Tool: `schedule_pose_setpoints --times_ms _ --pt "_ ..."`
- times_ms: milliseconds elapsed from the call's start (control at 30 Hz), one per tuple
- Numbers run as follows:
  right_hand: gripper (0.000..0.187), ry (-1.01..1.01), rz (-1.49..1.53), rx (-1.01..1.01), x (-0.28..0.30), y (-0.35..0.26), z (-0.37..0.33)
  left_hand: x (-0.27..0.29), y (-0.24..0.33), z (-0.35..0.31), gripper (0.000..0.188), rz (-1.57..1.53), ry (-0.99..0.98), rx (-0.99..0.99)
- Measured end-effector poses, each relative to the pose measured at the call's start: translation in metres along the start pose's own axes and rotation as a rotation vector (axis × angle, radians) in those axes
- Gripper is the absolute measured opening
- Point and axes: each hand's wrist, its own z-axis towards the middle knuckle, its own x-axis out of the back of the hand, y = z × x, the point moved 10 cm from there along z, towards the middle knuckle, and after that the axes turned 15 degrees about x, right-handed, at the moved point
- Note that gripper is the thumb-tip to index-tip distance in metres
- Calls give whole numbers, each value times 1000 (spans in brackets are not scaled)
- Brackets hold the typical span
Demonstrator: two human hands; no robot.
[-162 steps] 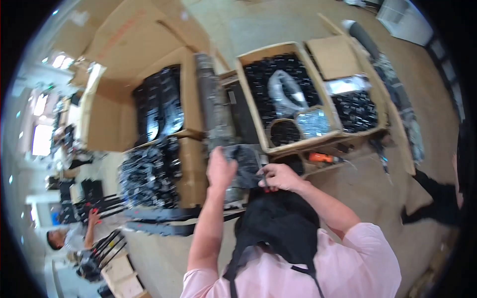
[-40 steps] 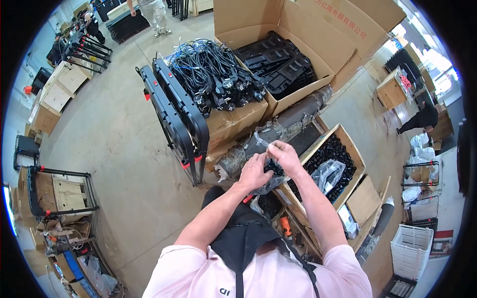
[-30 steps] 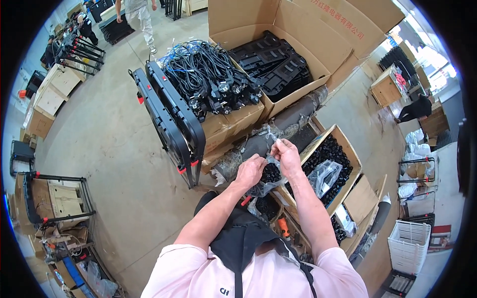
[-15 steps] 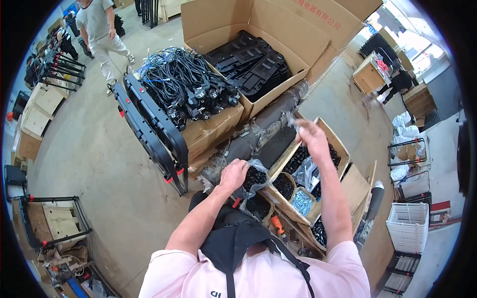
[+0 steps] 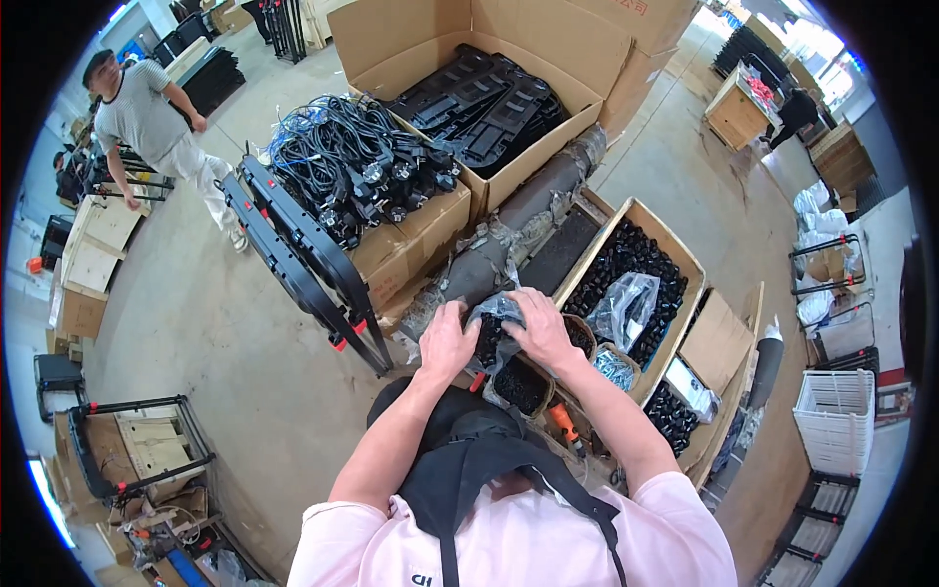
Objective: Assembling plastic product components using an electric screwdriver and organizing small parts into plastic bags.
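A clear plastic bag (image 5: 497,307) of small black parts is in front of me, between my two hands. My left hand (image 5: 449,342) grips its left side with curled fingers. On the other side, my right hand (image 5: 536,331) has its fingers closed on the bag's rim. Just below the bag is a tub (image 5: 519,385) of small black pieces. Right of my right hand, a wooden box (image 5: 691,256) holds many black parts and a crumpled clear bag (image 5: 626,309). Silvery screws (image 5: 614,368) fill a small container beside my right forearm.
Black cables with plugs (image 5: 381,174) lie heaped on a carton (image 5: 416,235). Black frames (image 5: 298,256) lean at its left. A large open carton (image 5: 587,117) holds black panels (image 5: 479,108). An orange-handled tool (image 5: 564,427) lies by my right forearm. A person (image 5: 161,127) walks at upper left.
My right hand has come down from above the wooden box to the plastic bag. My left hand has stayed at the bag. The person at upper left has moved left.
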Motion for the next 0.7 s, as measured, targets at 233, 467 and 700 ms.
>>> schedule_pose_setpoints --times_ms 233,467,700 --pt "16 -18 138 18 -1 40 12 -25 -74 -36 41 131 -250 271" --pt "34 -294 676 -623 -65 122 -24 -56 -92 -38 18 -522 -346 346" --pt "38 -263 615 -841 -92 138 -27 -103 -122 -40 15 -1288 -637 671"
